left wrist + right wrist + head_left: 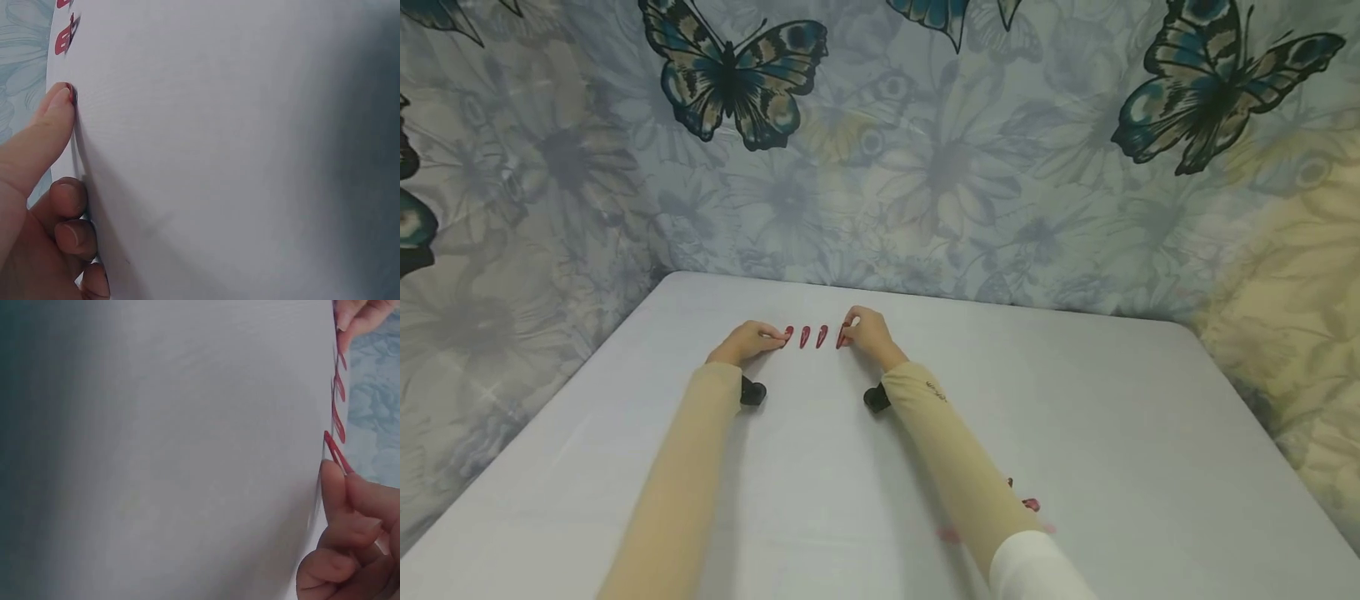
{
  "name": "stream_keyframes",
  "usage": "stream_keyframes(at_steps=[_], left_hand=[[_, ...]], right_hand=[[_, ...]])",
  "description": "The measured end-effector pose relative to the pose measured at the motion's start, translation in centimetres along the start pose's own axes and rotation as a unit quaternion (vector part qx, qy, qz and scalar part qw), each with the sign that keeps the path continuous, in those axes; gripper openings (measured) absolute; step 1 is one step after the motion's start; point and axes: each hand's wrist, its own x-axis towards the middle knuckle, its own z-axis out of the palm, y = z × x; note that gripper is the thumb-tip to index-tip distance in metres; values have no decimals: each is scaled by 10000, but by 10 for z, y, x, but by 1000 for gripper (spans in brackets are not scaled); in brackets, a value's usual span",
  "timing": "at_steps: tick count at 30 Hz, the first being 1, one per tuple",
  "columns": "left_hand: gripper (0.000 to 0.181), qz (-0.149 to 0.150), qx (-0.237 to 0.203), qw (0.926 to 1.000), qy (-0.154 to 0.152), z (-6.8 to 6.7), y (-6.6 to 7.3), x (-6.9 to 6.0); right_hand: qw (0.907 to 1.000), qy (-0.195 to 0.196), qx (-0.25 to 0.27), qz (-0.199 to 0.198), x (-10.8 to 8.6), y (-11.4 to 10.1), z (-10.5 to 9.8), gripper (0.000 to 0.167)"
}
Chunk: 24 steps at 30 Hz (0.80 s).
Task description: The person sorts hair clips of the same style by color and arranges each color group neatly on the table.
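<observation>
Red teardrop-shaped snap hair clips stand in a row near the far side of the white table (pixel 1097 408). My left hand (pixel 749 340) pinches the leftmost hair clip (pixel 788 332) between thumb and finger; only a sliver of its red shows in the left wrist view. At the row's right end, my right hand (pixel 869 335) holds another hair clip (pixel 329 438) by one end, its other end pointing at the tabletop. Between the hands lie two more clips, a left one (pixel 805 337) and a right one (pixel 822 336), both untouched and slightly slanted.
Several red and pink pieces, among them a dark red one (pixel 1032 504) and a pink one (pixel 950 534), lie around my right forearm, partly hidden by it. Black wrist cameras (pixel 754 392) hang under both wrists. A butterfly-patterned wall (pixel 925 208) rises behind the table.
</observation>
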Motion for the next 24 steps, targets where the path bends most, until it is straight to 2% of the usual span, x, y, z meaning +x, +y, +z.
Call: stream_keyframes(at_steps=[1,2,3,4,6,7,8,9,11,13,16,19,20,22,24], left_hand=[[29,-123,29,9999,-83,0,2,1],[29,-23,-54,10000,-62,0,3,0],[30,-100,-78,9998,-136,-3,13,-5],[30,-148,-61,9998,-90,-7,28,-14],[30,-347,-132,9992,-171,-20,68,-39],[30,-477,-168,9985,-191,-26,89,-52],[30,-507,-147,9985,-137,-30,102,-60],[30,-667,-89,9976,-176,-34,119,-70],[30,-646,-25,9978,-136,-38,135,-81],[30,-658,29,9977,-145,-40,142,-86],[28,-585,55,9982,-146,-40,145,-87],[27,-635,60,9979,-92,-39,144,-86],[27,-661,75,9978,-75,-38,143,-86],[27,-745,51,9972,-57,-36,143,-86],[27,-771,8,9970,-38,-34,143,-87]], right_hand=[[9999,-38,70,63,11,11,5,7],[9999,-23,37,126,14,14,8,7],[10000,53,46,-42,22,24,14,9],[9995,166,-7,-281,29,34,20,12],[9985,244,-267,-399,42,46,30,13],[9977,264,-396,-481,57,60,40,13],[9955,373,-608,-619,65,67,47,13],[9938,385,-835,-626,72,72,51,10],[9920,257,-1134,-481,87,83,59,9],[9905,249,-1225,-567,105,102,69,9],[9921,79,-1173,-437,132,130,83,11],[9924,127,-1128,-478,152,154,95,13],[9921,151,-1137,-506,153,156,96,13],[9931,134,-1049,-514,144,149,91,13],[9941,17,-1010,-391,114,118,73,13]])
